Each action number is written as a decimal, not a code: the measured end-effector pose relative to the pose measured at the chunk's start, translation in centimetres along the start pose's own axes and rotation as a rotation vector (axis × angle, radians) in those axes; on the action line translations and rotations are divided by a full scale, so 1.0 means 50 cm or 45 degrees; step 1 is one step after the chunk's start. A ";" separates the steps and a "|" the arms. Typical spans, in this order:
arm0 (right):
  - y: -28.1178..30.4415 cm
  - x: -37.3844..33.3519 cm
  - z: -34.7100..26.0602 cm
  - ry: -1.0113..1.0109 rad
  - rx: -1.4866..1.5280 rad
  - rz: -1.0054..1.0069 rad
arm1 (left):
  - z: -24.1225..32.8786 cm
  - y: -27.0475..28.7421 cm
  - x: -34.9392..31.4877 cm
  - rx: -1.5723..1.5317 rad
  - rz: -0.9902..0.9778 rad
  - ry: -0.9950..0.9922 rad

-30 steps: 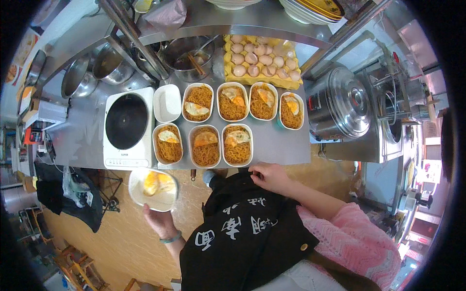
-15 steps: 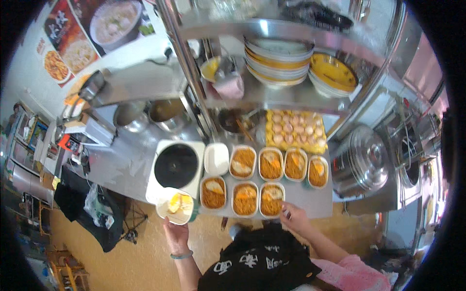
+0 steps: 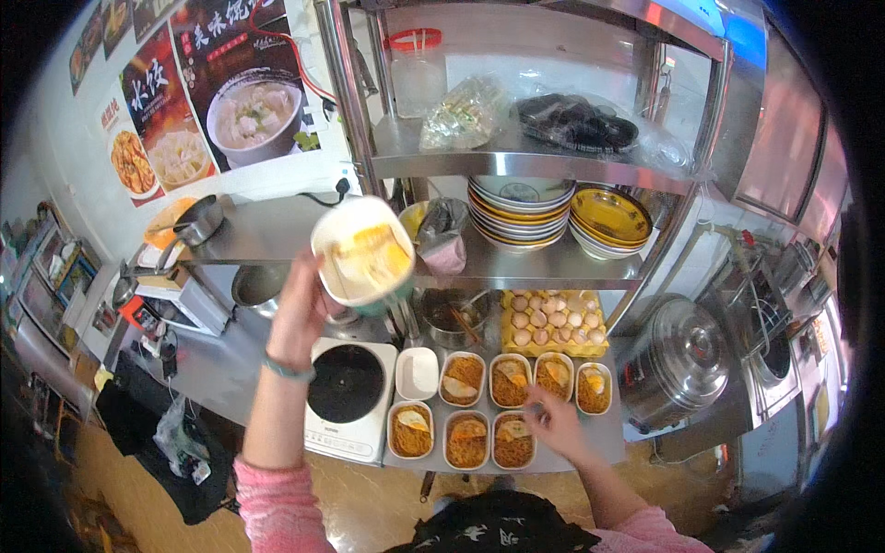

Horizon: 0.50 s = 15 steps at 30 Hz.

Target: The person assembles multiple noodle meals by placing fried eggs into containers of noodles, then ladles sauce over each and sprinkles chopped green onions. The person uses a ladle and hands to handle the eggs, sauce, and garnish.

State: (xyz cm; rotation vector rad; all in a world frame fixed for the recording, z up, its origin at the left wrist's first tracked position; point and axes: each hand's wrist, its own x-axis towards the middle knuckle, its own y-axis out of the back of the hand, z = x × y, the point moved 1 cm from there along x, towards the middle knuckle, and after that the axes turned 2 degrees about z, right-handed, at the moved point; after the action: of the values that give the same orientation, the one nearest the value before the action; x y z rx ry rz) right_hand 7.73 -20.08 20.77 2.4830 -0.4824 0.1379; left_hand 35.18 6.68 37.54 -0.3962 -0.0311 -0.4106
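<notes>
My left hand (image 3: 302, 309) grips a white square takeaway tub (image 3: 343, 293), raised and tilted above the black-topped cooker (image 3: 346, 382). Inside the tub lie fried egg pieces (image 3: 376, 253) with yellow yolk. Over the filled tubs, my right hand (image 3: 553, 419) hovers with loosely bent fingers and nothing visible in it. Below and beside it, several white tubs of brown noodles (image 3: 513, 441) stand in two rows, with pieces of fried egg on top. At the back row's left end sits a tub without food (image 3: 418, 373).
Behind the tubs are a tray of eggs (image 3: 553, 323) and a pot with utensils (image 3: 452, 318). Stacked bowls (image 3: 519, 217) fill part of the steel shelf (image 3: 553, 267). A large lidded steel pot (image 3: 682, 355) stands at right. A pan (image 3: 256, 288) is at left.
My left hand has lifted the tub with fried egg up and away from the counter edge, tilting it. My right hand has risen slightly from the front tub. The view has tipped upward.
</notes>
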 end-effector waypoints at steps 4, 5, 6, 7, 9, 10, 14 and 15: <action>0.061 0.051 -0.005 0.028 -0.012 0.187 | 0.053 0.010 0.051 0.168 0.072 -0.081; 0.068 0.048 0.003 0.034 -0.015 0.209 | 0.063 0.030 0.058 0.186 0.072 -0.030; 0.074 0.044 0.017 0.049 0.017 0.229 | 0.064 0.050 0.067 0.201 0.071 0.018; 0.072 0.032 0.033 -0.021 0.017 0.231 | 0.052 0.072 0.074 0.184 0.275 0.028; 0.070 0.006 0.073 -0.143 -0.044 0.179 | 0.048 0.131 0.081 0.218 0.304 0.041; 0.066 -0.009 0.089 -0.146 -0.072 0.161 | 0.048 0.160 0.092 0.267 0.353 0.069; 0.049 -0.056 0.124 -0.361 -0.179 -0.057 | 0.034 0.265 0.182 0.236 0.656 -0.094; 0.040 -0.059 0.121 -0.374 -0.187 -0.063 | 0.031 0.290 0.219 0.211 0.707 -0.137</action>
State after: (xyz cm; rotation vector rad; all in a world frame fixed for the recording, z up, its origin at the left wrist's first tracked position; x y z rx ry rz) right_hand 4.17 -24.18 16.32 2.3771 -0.5309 -0.2764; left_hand 51.03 15.29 34.83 -0.2483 -0.0575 0.1616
